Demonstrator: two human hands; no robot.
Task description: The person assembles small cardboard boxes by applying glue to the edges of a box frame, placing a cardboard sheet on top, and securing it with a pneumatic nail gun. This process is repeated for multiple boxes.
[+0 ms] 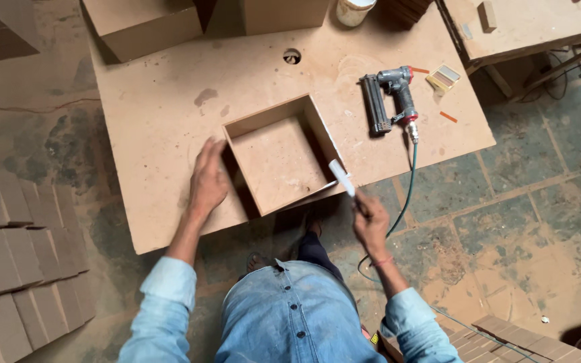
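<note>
One open-topped fibreboard box (280,156) sits on the brown board surface (163,121), near its front edge, turned a bit off square to that edge. Four walls, no lid, bare bottom visible.

Left hand (207,178): flat and open, fingers together, pressed against the outside of the box's left wall. Holds nothing; the grip is just a palm brace.

Right hand (370,220): closed around one white stick-like tool (341,177), held at its lower end. The tool's upper end lies on or just over the box's front right corner; can't tell whether it actually touches. What the tool is, exactly, can't be made out.

One grey nail gun (390,99) lies on the surface to the right of the box, well apart from both hands. One green hose (408,191) runs from its handle end off the surface edge and down to the floor near the right hand.

Just right of the gun: one small block of nail strips (443,78), plus two orange bits (448,117) lying loose on the surface.

Far edge of surface: two more fibreboard boxes (144,27) and one white can (353,11). One round hole (292,56) in the surface.

Floor on the left: stacks of cut board pieces (18,249); too many overlap to count.
</note>
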